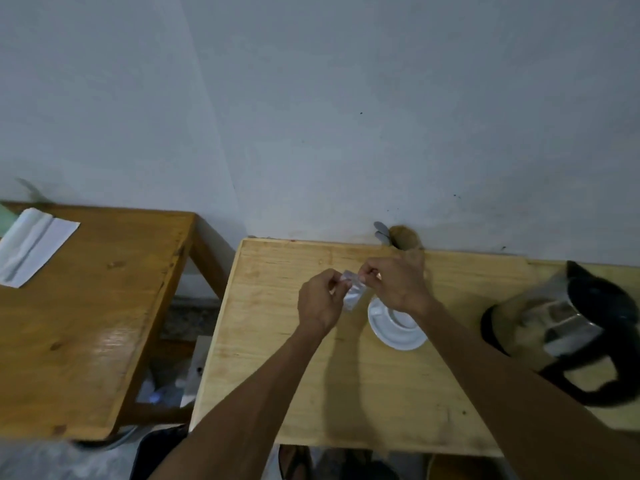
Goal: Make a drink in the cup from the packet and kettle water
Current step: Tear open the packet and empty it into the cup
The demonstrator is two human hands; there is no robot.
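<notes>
From the head camera, two bare arms reach out over a light wooden table (pixel 277 375). The left hand (pixel 320 303) and the right hand (pixel 394 282) meet in the air above the table top. Both hands pinch the top edge of a small shiny packet (pixel 353 292), one hand on each side. The packet hangs down between the hands, just left of the cup. The fingers of each hand are curled tight on the packet.

A white cup (pixel 403 318) sits on a white saucer (pixel 394 336) on the table, partly hidden under the right hand. I cannot tell if anything is in the cup.

A kettle (pixel 568 327) with a clear body and a black handle stands at the right side of the table, near the right arm. It looks blurry.

A darker wooden table (pixel 86 323) stands to the left, apart from the light one. A folded white paper (pixel 29 247) lies on it. A pale wall (pixel 346 98) is behind both tables.
</notes>
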